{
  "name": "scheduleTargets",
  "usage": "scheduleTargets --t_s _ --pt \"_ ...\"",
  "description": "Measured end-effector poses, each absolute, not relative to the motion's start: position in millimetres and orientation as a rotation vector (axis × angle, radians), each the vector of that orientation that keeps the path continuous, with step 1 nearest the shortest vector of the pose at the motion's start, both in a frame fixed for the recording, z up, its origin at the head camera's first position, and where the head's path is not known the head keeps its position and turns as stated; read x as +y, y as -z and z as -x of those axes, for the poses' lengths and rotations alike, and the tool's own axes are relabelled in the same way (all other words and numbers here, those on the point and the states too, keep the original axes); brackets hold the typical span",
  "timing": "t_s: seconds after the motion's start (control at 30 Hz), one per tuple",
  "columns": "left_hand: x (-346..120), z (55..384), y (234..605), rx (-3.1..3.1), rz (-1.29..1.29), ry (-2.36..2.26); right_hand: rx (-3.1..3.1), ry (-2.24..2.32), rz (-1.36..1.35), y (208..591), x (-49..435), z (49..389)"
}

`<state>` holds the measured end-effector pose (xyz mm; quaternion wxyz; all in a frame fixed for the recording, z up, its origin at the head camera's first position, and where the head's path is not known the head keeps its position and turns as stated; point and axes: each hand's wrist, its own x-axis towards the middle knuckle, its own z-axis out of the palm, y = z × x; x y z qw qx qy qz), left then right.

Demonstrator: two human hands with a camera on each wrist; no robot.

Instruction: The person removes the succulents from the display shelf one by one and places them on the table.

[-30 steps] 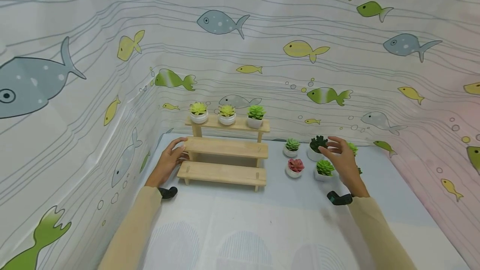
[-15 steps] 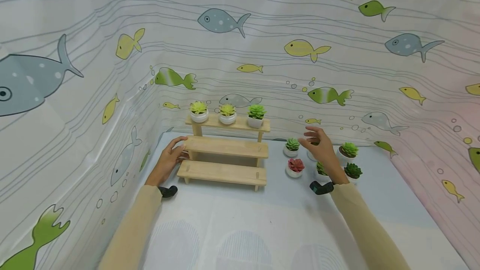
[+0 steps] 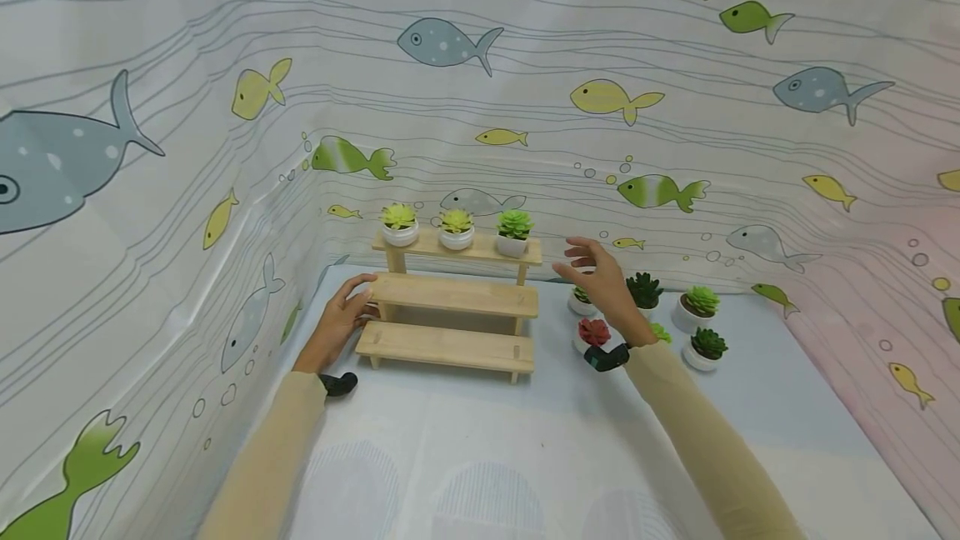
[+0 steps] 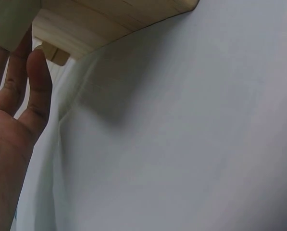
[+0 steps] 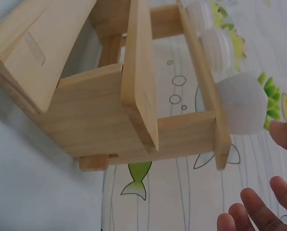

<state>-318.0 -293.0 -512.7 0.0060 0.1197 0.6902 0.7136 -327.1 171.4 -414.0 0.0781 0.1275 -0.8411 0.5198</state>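
Observation:
A three-tier wooden plant stand stands left of the middle. At the left end of its middle shelf my left hand grips the wood, fingers bent about the board; in the left wrist view the hand sits at the board's end, fingertips partly hidden. My right hand hovers right of the top shelf, fingers apart and holding nothing. The closest potted succulent on the top shelf is bright green, its white pot apart from the right hand's thumb. Two yellow-green succulents stand beside it.
Several potted succulents stand right of the stand: a red one, a dark green one, a light green one and another dark green one. My right hand and wrist partly cover some. A fish-print sheet rises behind.
My right hand has moved left and away from the dark green succulent, over the other pots towards the stand, carrying nothing. My left hand has stayed on the shelf end.

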Motion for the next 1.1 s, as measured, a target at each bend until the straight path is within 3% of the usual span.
scheduleTargets --t_s 0.47,1.1 --pt "-290 318 512 2.160 -0.330 -2.236 -2.494 -1.538 -0.458 402 127 343" --pt "-291 316 512 2.157 -0.317 -2.229 -2.487 -1.528 -0.430 401 110 356"
